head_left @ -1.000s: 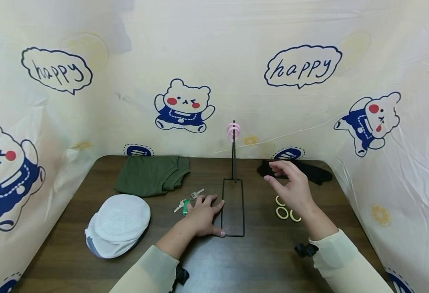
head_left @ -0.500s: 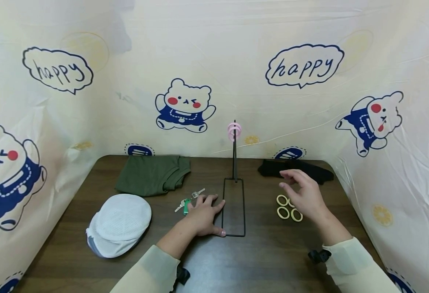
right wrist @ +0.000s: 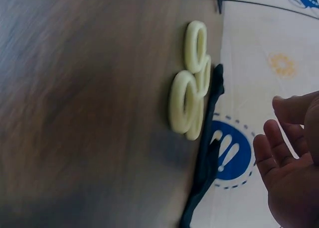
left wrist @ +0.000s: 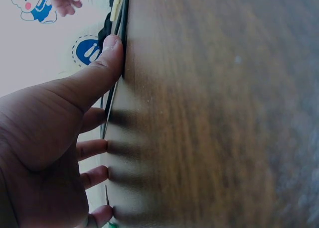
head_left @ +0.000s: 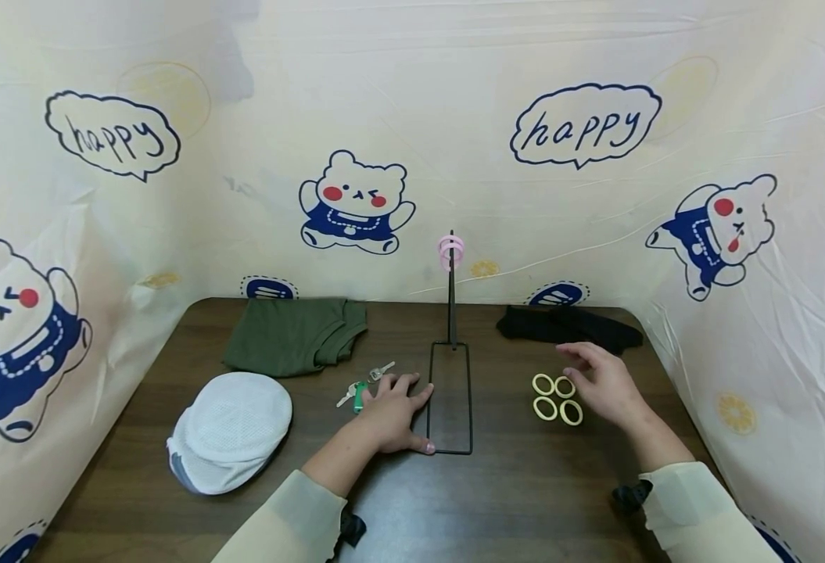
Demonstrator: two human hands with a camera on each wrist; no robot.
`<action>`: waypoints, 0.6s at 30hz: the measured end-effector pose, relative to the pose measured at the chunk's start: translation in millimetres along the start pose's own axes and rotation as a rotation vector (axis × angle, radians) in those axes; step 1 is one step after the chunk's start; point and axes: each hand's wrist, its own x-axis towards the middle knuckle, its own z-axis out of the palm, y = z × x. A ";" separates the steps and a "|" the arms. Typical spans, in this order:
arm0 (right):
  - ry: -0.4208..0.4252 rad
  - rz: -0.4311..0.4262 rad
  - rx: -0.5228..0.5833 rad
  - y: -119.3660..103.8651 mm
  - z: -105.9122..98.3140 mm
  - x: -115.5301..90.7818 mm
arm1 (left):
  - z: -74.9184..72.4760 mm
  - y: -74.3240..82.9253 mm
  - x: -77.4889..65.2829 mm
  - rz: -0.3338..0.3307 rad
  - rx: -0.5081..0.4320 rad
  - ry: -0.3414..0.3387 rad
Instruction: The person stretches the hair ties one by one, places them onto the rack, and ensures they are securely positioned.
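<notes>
Rings below the right fingers, nearest to the thumb

The four yellow rings [right wrist: 177, 101] lie flat on the table [head_left: 503, 500], grouped two by two, to the right of the black stand [head_left: 452, 328]. The right hand [head_left: 605, 383] is much the nearer one. It hangs above the tabletop, apart from the rings, and from its palm they lie to the left, lower down and a little towards the person. In the head view the thumb tip comes closest, just past the far right ring. Its thumb and forefinger stand well apart, the other fingers curve loosely, and nothing is between them.

Being round, the rings have no long axis; their holes face up, so the drop down to them seems to matter more than any turn of the wrist. The stand's long base runs away from the person, between the rings and the left hand [head_left: 389, 418]. That hand has its fingers spread, fingertips on the table and thumb resting on the near left corner of the base, grasping nothing. Pink rings [head_left: 442, 249] sit at the stand's upper end, well above the yellow ones
</notes>
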 end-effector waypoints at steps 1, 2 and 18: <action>-0.019 0.018 0.000 1.9 -0.4 -0.7 | 0.0 0.0 -0.1 0.001 0.001 -0.001; -0.035 0.031 -0.003 3.8 -0.8 -1.5 | -0.2 0.1 -0.1 0.000 0.003 -0.001; -0.310 0.185 -0.021 26.1 2.5 -1.2 | 0.0 -0.2 -0.8 0.002 0.003 0.003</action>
